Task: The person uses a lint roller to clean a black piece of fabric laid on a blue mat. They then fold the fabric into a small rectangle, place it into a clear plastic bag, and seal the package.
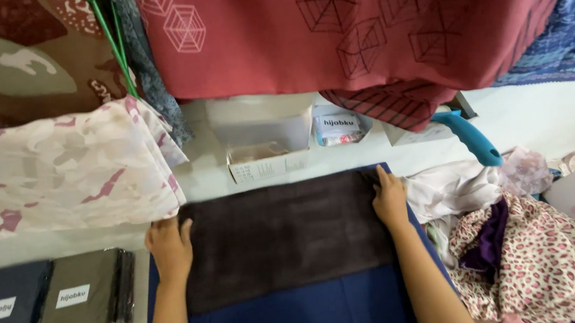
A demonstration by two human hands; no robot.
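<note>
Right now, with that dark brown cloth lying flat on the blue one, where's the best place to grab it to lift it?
Probably by its two short ends, near the far corners. The dark brown cloth lies flat across the blue cloth, with the left hand and right hand already at those ends. Pinching each edge from the outside looks easiest, since only the edges offer anything to pinch.

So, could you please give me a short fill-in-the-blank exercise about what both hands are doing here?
1. Both hands press flat on a dark ____ cloth.
2. That cloth lies on a ____ fabric.
3. The left hand rests at the cloth's ____ edge.
4. The leopard-print fabric lies nearest the ____ hand.

Missing words: brown; blue; left; right
</note>
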